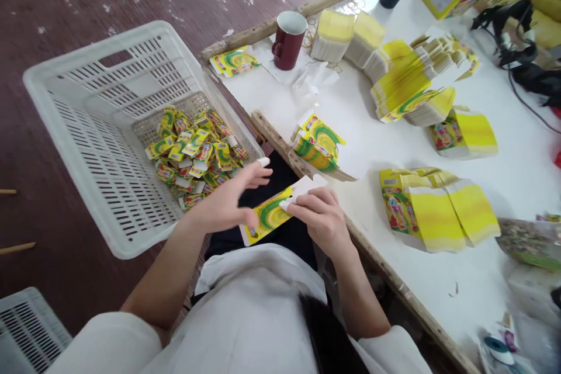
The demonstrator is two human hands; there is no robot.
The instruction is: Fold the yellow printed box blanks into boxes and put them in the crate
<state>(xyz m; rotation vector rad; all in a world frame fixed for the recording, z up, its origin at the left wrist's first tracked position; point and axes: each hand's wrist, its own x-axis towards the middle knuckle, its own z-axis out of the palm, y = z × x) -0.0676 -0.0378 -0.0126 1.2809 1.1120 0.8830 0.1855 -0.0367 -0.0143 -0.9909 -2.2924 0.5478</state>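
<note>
Two hands hold one flat yellow-green carton (274, 212) over the lap, near the tabletop (368, 146) edge: the left hand (228, 201) pinches its near-left end, fingers spread, and the right hand (322, 216) grips its far-right end. Its long side runs from near-left to far-right. Two mugs (288, 40) stand far off, and one white basket (109, 128) sits left.

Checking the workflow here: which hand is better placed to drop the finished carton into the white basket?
Probably the left hand: it holds the carton on the white basket side; the right hand is nearer the table.
</note>
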